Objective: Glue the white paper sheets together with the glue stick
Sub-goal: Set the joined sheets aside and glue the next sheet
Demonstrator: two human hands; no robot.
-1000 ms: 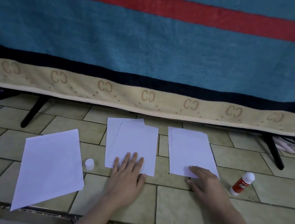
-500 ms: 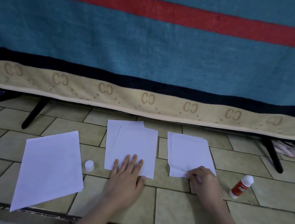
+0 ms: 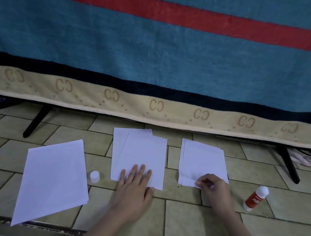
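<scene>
right hand (image 3: 216, 188) pinches the thin, floppy top sheet (image 3: 202, 163) by its 6 o'clock corner; left hand (image 3: 135, 185) lies flat, pinning the middle stack (image 3: 142, 153).

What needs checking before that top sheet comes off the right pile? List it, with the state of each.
1. Right hand pinches the near corner of the right pile: ok.
2. Only one sheet is pinched: cannot tell; the lifted corner is small and the layers blur.
3. Left hand lies flat on the middle sheets, steadying them: ok.
4. Glue stick is within easy reach, just right of the right hand: ok, by the look of it.
5. Glue stick is uncapped: ok, it seems; a white cap stands apart, between the left sheets and the middle sheets.
6. Glue already on the middle sheets: cannot tell.
</scene>
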